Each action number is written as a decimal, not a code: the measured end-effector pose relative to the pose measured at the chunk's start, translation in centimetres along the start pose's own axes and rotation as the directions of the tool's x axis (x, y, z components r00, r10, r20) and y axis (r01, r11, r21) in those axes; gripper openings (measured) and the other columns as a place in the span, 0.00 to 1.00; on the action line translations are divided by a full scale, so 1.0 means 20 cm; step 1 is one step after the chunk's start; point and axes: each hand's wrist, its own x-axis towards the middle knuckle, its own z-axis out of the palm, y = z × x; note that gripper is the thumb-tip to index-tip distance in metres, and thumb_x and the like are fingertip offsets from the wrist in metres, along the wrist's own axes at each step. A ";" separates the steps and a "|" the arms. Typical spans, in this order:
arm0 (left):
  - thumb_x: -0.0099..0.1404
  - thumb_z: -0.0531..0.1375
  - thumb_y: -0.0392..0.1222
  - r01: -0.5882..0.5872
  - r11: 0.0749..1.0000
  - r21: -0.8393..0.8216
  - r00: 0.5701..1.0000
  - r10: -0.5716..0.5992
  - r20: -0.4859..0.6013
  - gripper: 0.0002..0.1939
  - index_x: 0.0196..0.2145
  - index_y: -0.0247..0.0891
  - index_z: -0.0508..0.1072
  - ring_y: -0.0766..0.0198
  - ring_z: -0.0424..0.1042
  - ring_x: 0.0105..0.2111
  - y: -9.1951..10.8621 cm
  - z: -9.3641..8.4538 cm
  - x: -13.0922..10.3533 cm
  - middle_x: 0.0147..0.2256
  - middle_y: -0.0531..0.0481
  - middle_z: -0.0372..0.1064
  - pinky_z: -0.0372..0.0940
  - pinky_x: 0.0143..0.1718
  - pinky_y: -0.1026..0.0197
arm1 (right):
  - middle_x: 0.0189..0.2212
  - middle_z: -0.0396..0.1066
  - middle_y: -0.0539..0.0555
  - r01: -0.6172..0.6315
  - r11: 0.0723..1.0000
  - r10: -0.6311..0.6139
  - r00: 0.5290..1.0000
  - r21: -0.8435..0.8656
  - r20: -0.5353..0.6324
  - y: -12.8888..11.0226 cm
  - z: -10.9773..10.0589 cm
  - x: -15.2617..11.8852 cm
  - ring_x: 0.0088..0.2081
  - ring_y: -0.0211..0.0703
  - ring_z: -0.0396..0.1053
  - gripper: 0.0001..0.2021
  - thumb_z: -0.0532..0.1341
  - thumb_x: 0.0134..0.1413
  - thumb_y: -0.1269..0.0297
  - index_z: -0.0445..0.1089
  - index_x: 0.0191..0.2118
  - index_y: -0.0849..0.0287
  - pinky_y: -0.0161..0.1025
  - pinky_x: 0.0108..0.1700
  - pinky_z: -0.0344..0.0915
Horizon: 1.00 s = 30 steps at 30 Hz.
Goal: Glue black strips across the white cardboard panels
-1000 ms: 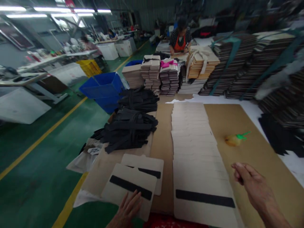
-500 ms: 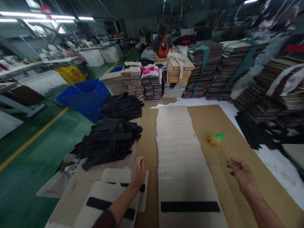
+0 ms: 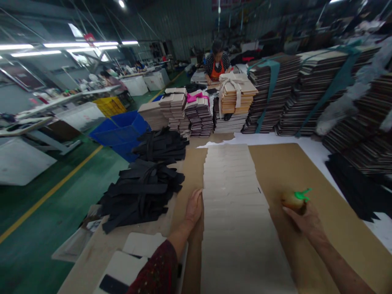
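A long row of overlapping pale grey-beige board panels [image 3: 232, 228] runs away from me down the middle of the table. Against its left edge rests my left hand [image 3: 194, 207], fingers stretched out close together along the boards, holding nothing I can see. To the right of the row, my right hand [image 3: 308, 224] is closed round a small squeeze bottle [image 3: 292, 200] with yellowish contents and a green nozzle. The thumb shows at its near side; the other fingers are partly hidden. Loose panels [image 3: 125, 265] with black strips lie at lower left, partly behind my left sleeve.
Bundles of black strips [image 3: 137, 192] lie on the left. Tied stacks of boards [image 3: 237, 96] line the far edge, with taller dark stacks [image 3: 272, 94] at right. A blue bin [image 3: 122, 130] stands on the floor. A co-worker in an orange apron [image 3: 217, 69] sits beyond.
My left hand has moved from above the loose panels to the row's left edge. My right hand has reached the bottle and closed round it. The row's near black strip is out of view.
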 end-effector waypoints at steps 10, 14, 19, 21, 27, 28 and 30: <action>0.71 0.48 0.41 -0.087 0.992 0.090 0.989 0.076 0.125 0.20 0.56 0.41 0.70 0.57 0.63 0.58 0.05 0.01 0.10 0.57 0.44 0.67 0.54 0.63 0.46 | 0.37 0.67 0.58 -0.209 0.966 0.210 0.978 -0.153 -0.006 -0.03 0.04 0.04 0.38 0.57 0.69 0.37 0.65 0.32 0.37 0.60 0.46 0.56 0.49 0.38 0.66; 0.71 0.48 0.41 -0.082 0.989 0.120 0.988 0.066 0.137 0.20 0.57 0.44 0.70 0.57 0.62 0.59 0.05 0.01 0.11 0.58 0.46 0.66 0.55 0.62 0.46 | 0.38 0.67 0.57 -0.164 0.982 0.173 0.980 -0.094 0.095 -0.12 0.05 -0.01 0.38 0.55 0.69 0.38 0.66 0.31 0.38 0.59 0.47 0.57 0.47 0.39 0.66; 0.71 0.48 0.40 -0.092 0.984 0.150 0.983 0.067 0.168 0.23 0.61 0.43 0.65 0.58 0.61 0.59 0.06 0.00 0.10 0.61 0.47 0.63 0.56 0.62 0.49 | 0.41 0.70 0.55 -0.005 0.999 -0.017 0.905 0.051 0.425 -0.34 0.14 -0.12 0.42 0.54 0.71 0.35 0.67 0.32 0.45 0.62 0.49 0.56 0.46 0.45 0.66; 0.70 0.48 0.39 -0.101 0.982 0.157 0.980 0.071 0.188 0.24 0.61 0.42 0.65 0.58 0.60 0.60 0.07 0.00 0.10 0.61 0.47 0.63 0.56 0.62 0.50 | 0.43 0.71 0.55 -0.012 0.996 -0.032 0.866 0.085 0.499 -0.43 0.18 -0.16 0.42 0.52 0.71 0.35 0.67 0.34 0.46 0.63 0.50 0.54 0.45 0.45 0.67; 0.68 0.47 0.36 -0.124 0.977 0.171 0.971 0.084 0.225 0.26 0.62 0.45 0.63 0.58 0.58 0.60 0.07 0.00 0.09 0.62 0.52 0.61 0.54 0.62 0.49 | 0.37 0.70 0.50 -0.159 0.962 0.027 0.865 0.223 0.501 -0.60 0.34 -0.27 0.37 0.48 0.70 0.32 0.67 0.37 0.42 0.63 0.48 0.53 0.45 0.40 0.68; 0.68 0.48 0.36 -0.126 0.977 0.174 0.971 0.085 0.225 0.26 0.62 0.46 0.63 0.58 0.58 0.59 0.07 0.00 0.09 0.62 0.54 0.61 0.54 0.62 0.49 | 0.37 0.69 0.50 -0.223 0.932 0.042 0.849 0.285 0.526 -0.61 0.36 -0.28 0.37 0.47 0.70 0.32 0.67 0.37 0.42 0.63 0.47 0.52 0.44 0.40 0.69; 0.68 0.48 0.36 -0.130 0.975 0.179 0.971 0.089 0.221 0.26 0.62 0.47 0.63 0.58 0.58 0.59 0.08 0.01 0.08 0.62 0.55 0.61 0.55 0.61 0.49 | 0.40 0.69 0.49 -0.349 0.847 0.048 0.800 0.400 0.598 -0.63 0.41 -0.31 0.39 0.46 0.70 0.30 0.69 0.37 0.44 0.62 0.46 0.51 0.42 0.37 0.69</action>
